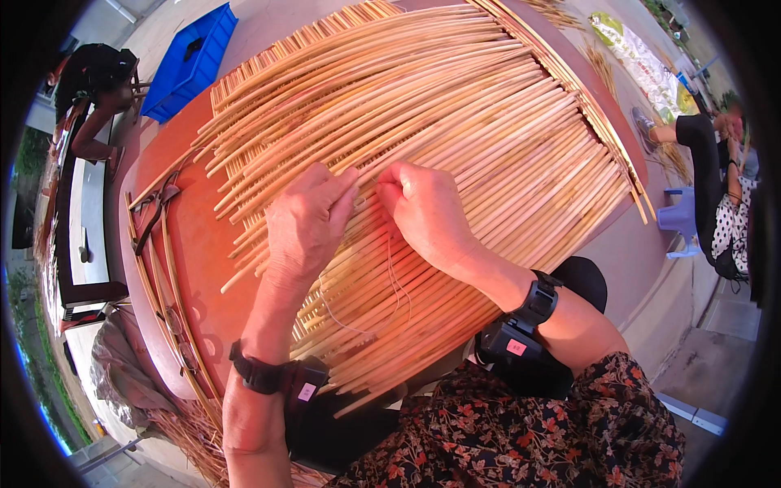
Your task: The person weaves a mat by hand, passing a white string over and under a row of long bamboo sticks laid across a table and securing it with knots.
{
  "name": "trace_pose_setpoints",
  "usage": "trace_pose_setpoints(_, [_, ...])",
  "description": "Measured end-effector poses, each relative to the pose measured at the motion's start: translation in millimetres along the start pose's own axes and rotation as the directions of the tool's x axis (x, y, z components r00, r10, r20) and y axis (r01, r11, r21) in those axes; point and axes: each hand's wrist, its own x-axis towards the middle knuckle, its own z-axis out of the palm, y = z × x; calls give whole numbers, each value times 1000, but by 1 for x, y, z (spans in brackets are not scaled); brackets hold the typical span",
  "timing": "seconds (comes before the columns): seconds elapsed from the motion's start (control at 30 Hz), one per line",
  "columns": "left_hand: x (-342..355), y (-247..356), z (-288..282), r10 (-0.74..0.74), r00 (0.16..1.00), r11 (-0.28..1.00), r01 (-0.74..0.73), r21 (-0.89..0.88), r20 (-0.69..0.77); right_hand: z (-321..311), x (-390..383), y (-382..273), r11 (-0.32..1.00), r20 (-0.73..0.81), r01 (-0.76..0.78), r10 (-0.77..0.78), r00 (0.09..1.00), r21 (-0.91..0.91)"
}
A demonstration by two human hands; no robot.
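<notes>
A mat of pale reed sticks (512,154) lies across the reddish table (195,252), with a thin white string (392,276) looping over its near part. My left hand (305,228) is pinched at the middle of the mat; what its fingertips hold is too small to make out. Just right of it, my right hand (427,215) has its fingers curled closed over the sticks, with the string hanging from them.
Black-handled pliers (154,211) and loose sticks lie at the table's left. A blue crate (187,61) stands beyond. One person (93,114) is at the far left, another (716,187) at the right by a plastic stool (675,220). A white sack (630,61) lies back right.
</notes>
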Motion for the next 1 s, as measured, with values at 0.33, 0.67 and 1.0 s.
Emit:
trace_pose_setpoints(0.33, [0, 1, 0, 38, 996, 996, -31, 88, -76, -3, 5, -4, 997, -5, 50, -51, 999, -50])
trace_pose_setpoints(0.67, [-1, 7, -2, 78, 994, 988, -67, 139, -77, 1, -2, -4, 992, -3, -53, 53, 999, 116])
trace_pose_setpoints(1.0, [-4, 11, 4, 82, 995, 985, -71, 159, -65, 14, -3, -2, 978, -129, 49, -23, 991, 205])
